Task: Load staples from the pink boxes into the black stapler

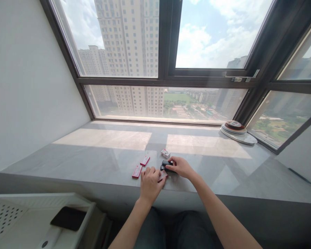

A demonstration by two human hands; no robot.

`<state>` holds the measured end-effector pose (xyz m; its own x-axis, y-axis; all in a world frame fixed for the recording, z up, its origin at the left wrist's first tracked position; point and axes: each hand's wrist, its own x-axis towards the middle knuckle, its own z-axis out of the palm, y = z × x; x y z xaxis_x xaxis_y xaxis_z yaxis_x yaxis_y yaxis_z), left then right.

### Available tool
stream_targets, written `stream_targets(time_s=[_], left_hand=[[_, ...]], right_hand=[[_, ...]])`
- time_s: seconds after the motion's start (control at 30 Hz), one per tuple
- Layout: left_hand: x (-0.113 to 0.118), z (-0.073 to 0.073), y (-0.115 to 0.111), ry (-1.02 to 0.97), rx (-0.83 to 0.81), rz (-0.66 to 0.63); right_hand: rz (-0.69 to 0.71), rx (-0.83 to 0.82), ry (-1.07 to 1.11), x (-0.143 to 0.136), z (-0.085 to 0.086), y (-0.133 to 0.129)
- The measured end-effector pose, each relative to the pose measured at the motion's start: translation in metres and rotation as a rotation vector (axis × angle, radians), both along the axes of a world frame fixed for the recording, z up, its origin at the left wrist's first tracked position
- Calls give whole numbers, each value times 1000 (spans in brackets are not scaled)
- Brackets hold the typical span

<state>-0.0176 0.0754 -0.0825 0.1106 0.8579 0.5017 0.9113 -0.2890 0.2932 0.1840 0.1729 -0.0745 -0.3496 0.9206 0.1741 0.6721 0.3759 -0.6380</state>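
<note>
My right hand [180,166] is closed on a black stapler [167,164] that rests at the front of the marble sill. Beside it, my left hand [150,183] has its fingers curled round a small red-and-white box [162,176], partly covered by those fingers. Two similar flat boxes lie to the left of my left hand: a nearer red-edged box [137,171] and a farther red-edged box [145,160]. Just beyond the stapler sits a small white box [165,153] with dark and red print.
Stacked round plates or boards [238,135] stand in the right back corner of the sill [106,159], against the window. Below at left is a white plastic bin [38,197] with a dark flat object [68,218] on it. A window handle [245,78] juts from the frame.
</note>
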Motion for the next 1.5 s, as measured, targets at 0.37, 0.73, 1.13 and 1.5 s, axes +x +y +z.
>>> stream_targets(time_s=[0.37,0.73,1.13,1.5], left_hand=[[-91,-29,47,-142,-26,-86],[-28,-43,61,-107,-23,-44],[-31,-22,68,-211,-90,-91],[-30,-26,78,-129,-49,-121]], right_hand=[[-54,1,-50,-2,1,-4],[-450,41,-165,32,-9,-1],[-400,30,-74,10,0,80],[-262,-1,24,-12,-14,41]])
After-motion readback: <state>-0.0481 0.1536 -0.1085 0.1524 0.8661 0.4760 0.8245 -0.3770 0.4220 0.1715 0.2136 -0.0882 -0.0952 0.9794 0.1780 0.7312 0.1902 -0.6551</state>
